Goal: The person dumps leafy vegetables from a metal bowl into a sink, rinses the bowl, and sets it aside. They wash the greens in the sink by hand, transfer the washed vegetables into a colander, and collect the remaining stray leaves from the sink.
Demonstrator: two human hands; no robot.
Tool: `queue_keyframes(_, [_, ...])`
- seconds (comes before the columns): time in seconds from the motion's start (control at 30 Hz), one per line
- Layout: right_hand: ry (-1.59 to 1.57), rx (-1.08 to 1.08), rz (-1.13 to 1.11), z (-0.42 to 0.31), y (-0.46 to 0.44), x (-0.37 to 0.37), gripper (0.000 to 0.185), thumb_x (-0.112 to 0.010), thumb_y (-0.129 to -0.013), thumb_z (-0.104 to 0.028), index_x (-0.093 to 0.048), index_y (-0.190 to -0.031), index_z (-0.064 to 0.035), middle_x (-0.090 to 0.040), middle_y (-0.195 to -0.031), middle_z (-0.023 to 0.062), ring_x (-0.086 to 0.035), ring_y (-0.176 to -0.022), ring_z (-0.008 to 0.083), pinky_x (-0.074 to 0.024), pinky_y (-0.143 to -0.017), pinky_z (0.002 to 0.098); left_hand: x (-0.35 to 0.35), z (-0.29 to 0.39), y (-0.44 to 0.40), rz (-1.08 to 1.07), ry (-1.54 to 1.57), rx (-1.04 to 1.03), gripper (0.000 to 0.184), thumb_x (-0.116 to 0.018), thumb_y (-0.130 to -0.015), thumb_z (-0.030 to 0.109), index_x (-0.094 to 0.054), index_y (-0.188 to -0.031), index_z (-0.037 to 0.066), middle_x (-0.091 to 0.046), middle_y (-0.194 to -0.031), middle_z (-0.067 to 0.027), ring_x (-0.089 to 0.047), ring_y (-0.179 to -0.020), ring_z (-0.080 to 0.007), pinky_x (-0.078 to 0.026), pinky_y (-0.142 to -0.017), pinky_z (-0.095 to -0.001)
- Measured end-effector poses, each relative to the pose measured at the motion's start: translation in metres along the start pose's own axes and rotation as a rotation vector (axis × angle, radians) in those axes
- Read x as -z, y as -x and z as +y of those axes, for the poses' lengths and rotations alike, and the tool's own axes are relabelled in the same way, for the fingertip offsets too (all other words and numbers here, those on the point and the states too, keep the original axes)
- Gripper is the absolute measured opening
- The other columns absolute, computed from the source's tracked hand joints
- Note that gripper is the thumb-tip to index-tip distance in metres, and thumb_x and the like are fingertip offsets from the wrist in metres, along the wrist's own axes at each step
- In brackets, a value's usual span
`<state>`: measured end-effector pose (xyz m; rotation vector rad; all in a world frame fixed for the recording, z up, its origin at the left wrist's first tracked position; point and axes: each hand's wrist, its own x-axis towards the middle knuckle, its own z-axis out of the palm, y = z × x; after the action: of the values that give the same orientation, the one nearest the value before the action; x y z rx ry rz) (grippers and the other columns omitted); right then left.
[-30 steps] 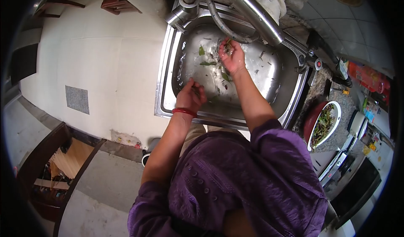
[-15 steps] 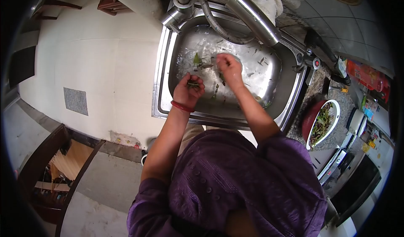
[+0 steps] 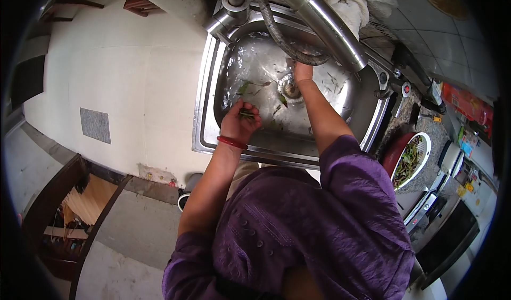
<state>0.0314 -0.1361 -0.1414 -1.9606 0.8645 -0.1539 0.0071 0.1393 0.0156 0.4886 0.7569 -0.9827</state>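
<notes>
My left hand, a red bracelet at its wrist, is curled round a small bunch of green stems near the front left of the steel sink. Deeper in the basin, my right hand reaches past the drain toward the back wall. Its fingers are mostly hidden behind the flexible hose, so what they do cannot be made out. Shallow water covers the sink floor. Loose bits float there, among them a green leaf and a darker leaf.
Above the basin runs a thick metal faucet pipe. A white cloth lies behind it. On the right counter stands a red bowl with a white basket of greens. A pale wall panel borders the sink's left side.
My right hand has moved back and slightly right, toward the hose, exposing the drain. My left hand has stayed nearly in place with its stems. The floating bits have drifted.
</notes>
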Motion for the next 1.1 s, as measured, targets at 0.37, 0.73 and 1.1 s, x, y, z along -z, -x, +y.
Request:
queue_keyframes(0.37, [-0.394, -0.341, -0.267, -0.060, 0.015, 0.007, 0.025, -0.047, -0.082, 0.000, -0.053, -0.107, -0.0008, -0.057, -0.103, 0.0137, -0.058, -0.087, 0.0235, -0.0480, -0.074, 0.0323, -0.003, 0.000, 0.002, 0.012, -0.029, -0.006, 0.026, -0.047, -0.089, 0.033, -0.051, -0.075, 0.012, -0.056, -0.073, -0.0066, -0.054, -0.067, -0.0227, -0.044, -0.063, -0.0353])
queue_keyframes(0.73, [-0.968, -0.294, -0.274, -0.124, 0.098, 0.036, 0.013, -0.049, -0.086, -0.008, -0.055, -0.096, -0.0031, -0.059, -0.084, 0.0046, -0.055, -0.078, 0.0126, -0.0464, -0.074, 0.0290, -0.018, -0.011, 0.003, -0.008, -0.093, -0.026, 0.025, -0.043, -0.092, 0.030, -0.055, -0.087, 0.009, -0.058, -0.079, -0.0060, -0.056, -0.070, -0.0193, -0.045, -0.063, -0.0329])
queue_keyframes(1.1, [0.147, 0.784, -0.283, -0.137, 0.177, 0.070, 0.026, -0.059, -0.081, -0.008, -0.059, -0.107, -0.0075, -0.059, -0.107, 0.0102, -0.056, -0.097, 0.0267, -0.0468, -0.081, 0.0330, -0.001, -0.012, 0.001, 0.039, -0.095, -0.019, 0.024, -0.047, -0.088, 0.033, -0.056, -0.083, 0.011, -0.059, -0.081, -0.0050, -0.055, -0.077, -0.0186, -0.044, -0.070, -0.0348])
